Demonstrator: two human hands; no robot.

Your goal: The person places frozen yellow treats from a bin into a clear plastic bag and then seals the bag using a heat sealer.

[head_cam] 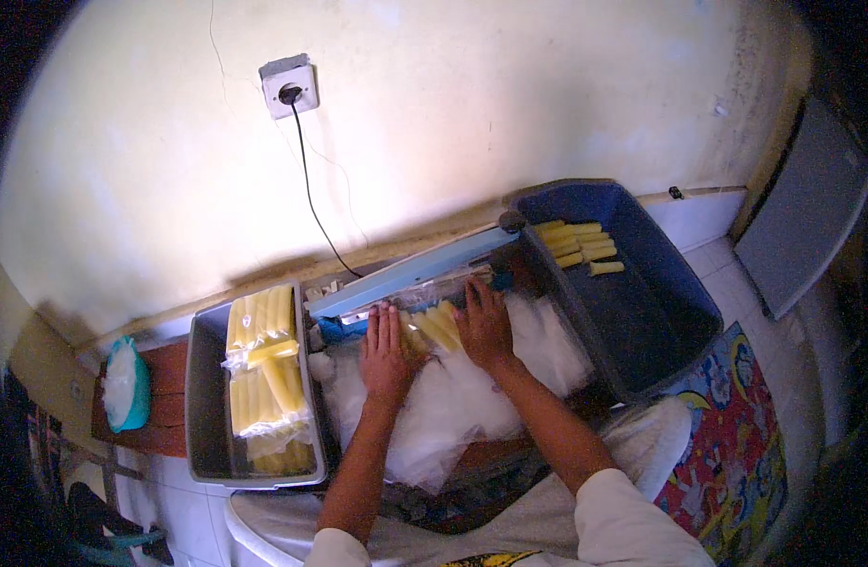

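Observation:
A clear plastic bag with several yellow sticks (434, 324) lies at a blue impulse bag sealer (420, 273), whose long arm is raised. My left hand (386, 354) rests at the left side of the bag, fingers extended towards the sealer. On the bag's right side lies my right hand (485, 327), fingers a little spread, tips near the sealing edge. Whether either hand grips the film is hard to tell. Beneath my hands and forearms spreads a heap of clear plastic bags (441, 411).
On the left, a grey tub (317, 453) holds filled bags of yellow sticks (264, 390). A dark blue tub (661, 298) at the right holds loose yellow sticks (576, 244). A black cord (308, 184) runs from a wall socket (290, 88). A turquoise basin (140, 386) stands far left.

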